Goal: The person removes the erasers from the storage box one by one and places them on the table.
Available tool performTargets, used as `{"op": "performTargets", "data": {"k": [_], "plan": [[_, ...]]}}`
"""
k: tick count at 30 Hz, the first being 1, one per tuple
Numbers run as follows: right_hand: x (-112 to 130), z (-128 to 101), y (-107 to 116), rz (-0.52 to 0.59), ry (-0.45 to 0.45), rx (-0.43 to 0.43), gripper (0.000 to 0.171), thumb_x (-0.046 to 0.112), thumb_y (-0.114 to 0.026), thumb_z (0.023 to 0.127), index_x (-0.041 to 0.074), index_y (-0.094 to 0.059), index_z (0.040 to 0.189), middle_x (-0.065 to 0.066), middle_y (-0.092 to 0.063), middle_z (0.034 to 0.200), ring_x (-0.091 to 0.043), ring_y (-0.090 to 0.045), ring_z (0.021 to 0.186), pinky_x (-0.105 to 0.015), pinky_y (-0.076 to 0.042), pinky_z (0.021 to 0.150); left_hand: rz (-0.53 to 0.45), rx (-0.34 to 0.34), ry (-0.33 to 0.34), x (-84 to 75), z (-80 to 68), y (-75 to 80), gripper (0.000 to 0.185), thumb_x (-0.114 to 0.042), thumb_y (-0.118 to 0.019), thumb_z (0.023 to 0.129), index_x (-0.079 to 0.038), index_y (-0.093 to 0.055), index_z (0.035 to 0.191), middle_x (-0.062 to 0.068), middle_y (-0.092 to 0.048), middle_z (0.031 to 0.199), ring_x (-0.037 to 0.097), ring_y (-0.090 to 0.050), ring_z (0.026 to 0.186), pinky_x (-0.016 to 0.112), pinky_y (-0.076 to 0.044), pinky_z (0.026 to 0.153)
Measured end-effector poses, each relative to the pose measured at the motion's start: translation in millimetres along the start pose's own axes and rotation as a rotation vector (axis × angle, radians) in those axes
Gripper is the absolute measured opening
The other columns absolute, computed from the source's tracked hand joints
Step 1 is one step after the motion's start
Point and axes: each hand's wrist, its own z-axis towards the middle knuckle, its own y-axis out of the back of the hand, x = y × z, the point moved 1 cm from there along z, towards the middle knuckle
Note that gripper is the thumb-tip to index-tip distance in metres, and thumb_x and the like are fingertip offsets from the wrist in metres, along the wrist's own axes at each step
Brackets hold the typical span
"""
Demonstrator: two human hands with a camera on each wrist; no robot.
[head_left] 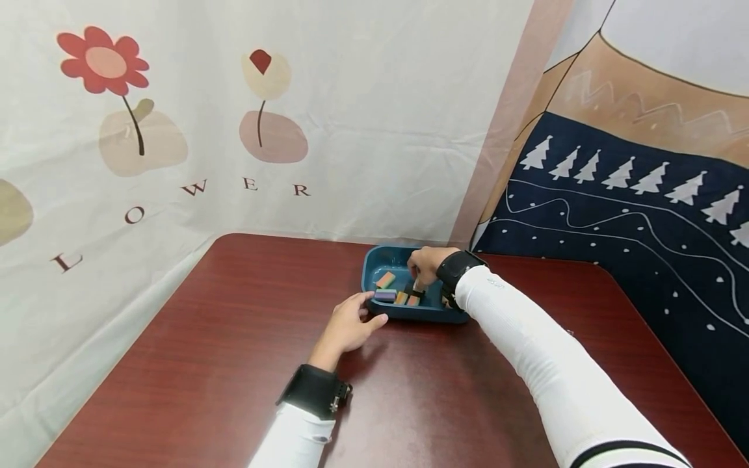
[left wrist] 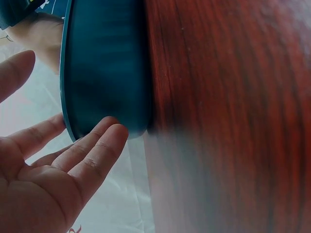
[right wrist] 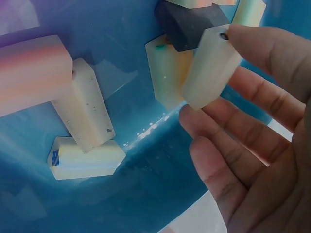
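Eraser, pale and blocky, stands nearly upright in my right hand, its long axis running from the thumb tip at its top corner down to the fingertips pinching its lower end, above the blue tray. My left hand lies relaxed, straight fingers touching the tray's outer wall.
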Motion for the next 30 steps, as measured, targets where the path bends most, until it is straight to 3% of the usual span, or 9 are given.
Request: {"op": "performTargets", "data": {"k": [10,17,23,30], "plan": [[6,-14,12,0.015,0.032,-0.053,0.028,0.029,-0.075,0.087,0.012,-0.067,0.108,0.000,-0.060,0.089,-0.017,-0.055,0.076,-0.032,-0.046,0.066,-0.012,-0.007,0.006,-2.7,-4.4,1.8,0.062,-0.032,-0.067,0.093,-0.005,-0.045,0.144,0.017,-0.045,0.144,0.032,-0.057,0.118,0.046,-0.046,0.096],[7,-33,19,0.076,0.108,-0.132,0.027,0.025,-0.074,0.087,0.009,-0.066,0.108,-0.001,-0.059,0.084,-0.016,-0.053,0.074,-0.031,-0.044,0.066,0.011,-0.021,0.002,-4.0,-6.1,2.8,0.061,-0.032,-0.067,0.093,-0.006,-0.046,0.144,0.017,-0.047,0.143,0.030,-0.058,0.117,0.046,-0.046,0.096],[6,-45,14,0.130,0.155,-0.184,0.026,0.027,-0.075,0.086,0.009,-0.067,0.103,0.000,-0.057,0.080,-0.015,-0.053,0.070,-0.030,-0.044,0.062,0.012,-0.007,0.009,-2.7,-7.5,-0.1,0.062,-0.032,-0.067,0.093,-0.006,-0.046,0.144,0.017,-0.048,0.142,0.030,-0.058,0.117,0.046,-0.047,0.096],[19,-63,5,0.149,0.256,-0.249,0.021,0.023,-0.076,0.085,0.011,-0.068,0.100,0.004,-0.060,0.087,-0.011,-0.056,0.075,-0.028,-0.050,0.067,-0.007,-0.009,0.012,-2.1,-7.3,-1.2,0.059,-0.030,-0.066,0.094,-0.008,-0.046,0.144,0.017,-0.047,0.142,0.031,-0.057,0.118,0.046,-0.047,0.095]]}}
